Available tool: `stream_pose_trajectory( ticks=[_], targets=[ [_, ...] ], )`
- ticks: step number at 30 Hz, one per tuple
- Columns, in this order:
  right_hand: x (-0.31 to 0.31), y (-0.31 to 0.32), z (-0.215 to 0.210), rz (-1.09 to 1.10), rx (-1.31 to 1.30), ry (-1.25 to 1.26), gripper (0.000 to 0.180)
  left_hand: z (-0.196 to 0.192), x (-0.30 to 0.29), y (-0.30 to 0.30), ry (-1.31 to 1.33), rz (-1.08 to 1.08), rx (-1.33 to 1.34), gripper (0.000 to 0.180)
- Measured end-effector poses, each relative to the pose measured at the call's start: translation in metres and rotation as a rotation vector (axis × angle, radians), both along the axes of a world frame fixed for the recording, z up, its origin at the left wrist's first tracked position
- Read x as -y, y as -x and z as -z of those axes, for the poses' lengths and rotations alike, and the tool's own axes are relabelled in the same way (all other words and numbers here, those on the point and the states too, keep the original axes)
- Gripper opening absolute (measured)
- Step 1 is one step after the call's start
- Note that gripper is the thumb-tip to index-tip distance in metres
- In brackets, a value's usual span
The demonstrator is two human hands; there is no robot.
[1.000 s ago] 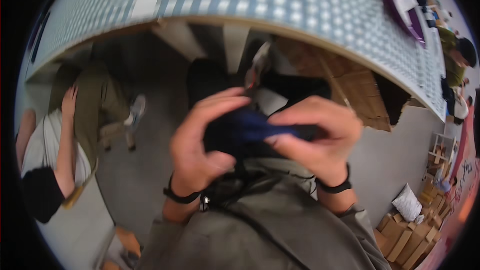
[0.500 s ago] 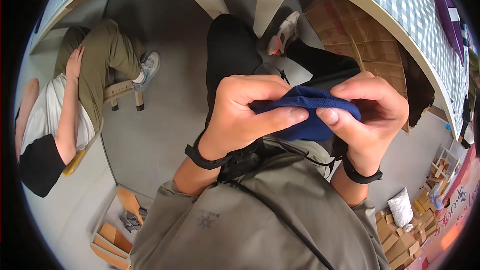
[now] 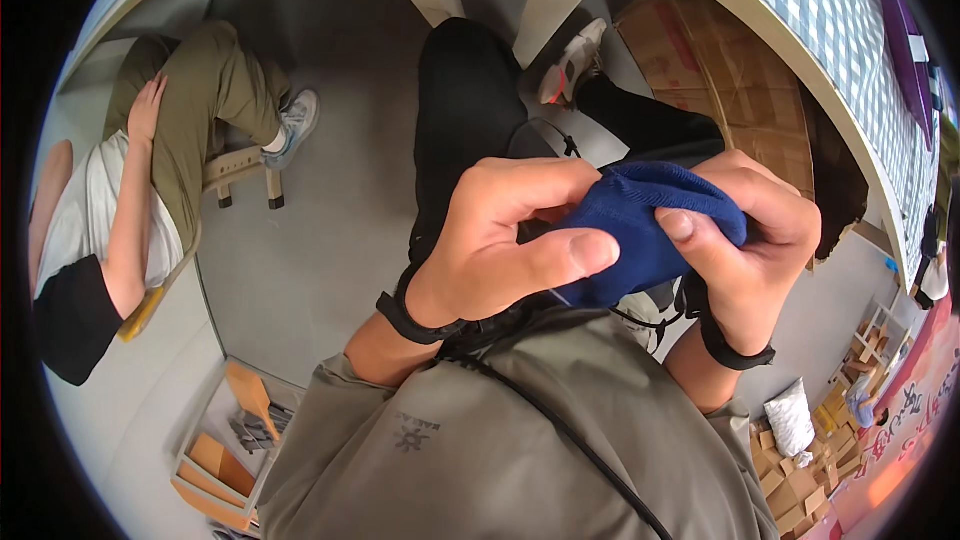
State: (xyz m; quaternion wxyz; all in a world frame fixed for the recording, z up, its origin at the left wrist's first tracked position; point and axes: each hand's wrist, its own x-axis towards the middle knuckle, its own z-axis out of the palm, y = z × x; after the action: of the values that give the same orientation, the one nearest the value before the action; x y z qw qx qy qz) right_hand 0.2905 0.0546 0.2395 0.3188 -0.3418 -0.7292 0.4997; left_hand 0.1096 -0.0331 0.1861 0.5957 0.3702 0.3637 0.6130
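A dark blue knitted sock [image 3: 640, 230], ribbed along its folded edge, is held up in front of my body between both hands. My left hand [image 3: 520, 225] grips its left side, the thumb lying across the front and the fingers bent behind. On the other side my right hand [image 3: 755, 230] pinches the ribbed edge, its thumb on the near face and its index finger over the far rim. Most of my fingertips are hidden behind the cloth. A black band circles each wrist.
A table with a checked cloth [image 3: 770, 10] curves along the far right, a large cardboard box [image 3: 745, 80] beneath it. At left a person [image 3: 130, 190] sits on a low seat. Cartons and a white pillow-like bag [image 3: 790, 418] lie lower right; a wooden-framed rack [image 3: 215, 460] stands lower left.
The sock has shifted slightly right and turned, showing more of its broad face. My left thumb has moved from the ribbed edge down to the sock's side; my right hand keeps its pinch.
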Motion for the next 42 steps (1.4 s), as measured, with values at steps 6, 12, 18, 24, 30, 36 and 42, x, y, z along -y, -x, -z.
stream_pose_trajectory(
  ticks=[6,12,18,24,30,36,42],
  targets=[
    [0.007,0.003,0.000,-0.020,0.039,0.006,0.021,0.000,-0.002,-0.002,-0.039,-0.123,-0.144,0.022],
    [0.013,0.003,0.006,0.058,0.020,0.060,0.022,-0.006,0.003,-0.001,0.074,-0.093,-0.225,0.017],
    [0.010,0.000,0.012,0.008,-0.256,0.167,0.037,-0.003,0.001,0.001,0.039,-0.102,-0.161,0.017],
    [0.006,-0.001,0.015,-0.204,-0.199,0.363,0.034,0.002,0.001,-0.001,-0.032,0.135,-0.119,0.024],
    [0.001,-0.011,0.014,-0.421,-0.267,0.246,0.033,0.036,0.004,-0.004,0.079,0.388,0.075,0.019],
    [0.000,-0.015,0.001,-0.137,-0.475,0.115,0.022,-0.002,-0.002,-0.014,0.129,0.279,-0.073,0.036],
    [0.003,0.015,-0.046,0.045,-0.053,-0.069,0.017,-0.032,-0.004,-0.006,-0.217,0.035,-0.399,0.049]
  ],
)
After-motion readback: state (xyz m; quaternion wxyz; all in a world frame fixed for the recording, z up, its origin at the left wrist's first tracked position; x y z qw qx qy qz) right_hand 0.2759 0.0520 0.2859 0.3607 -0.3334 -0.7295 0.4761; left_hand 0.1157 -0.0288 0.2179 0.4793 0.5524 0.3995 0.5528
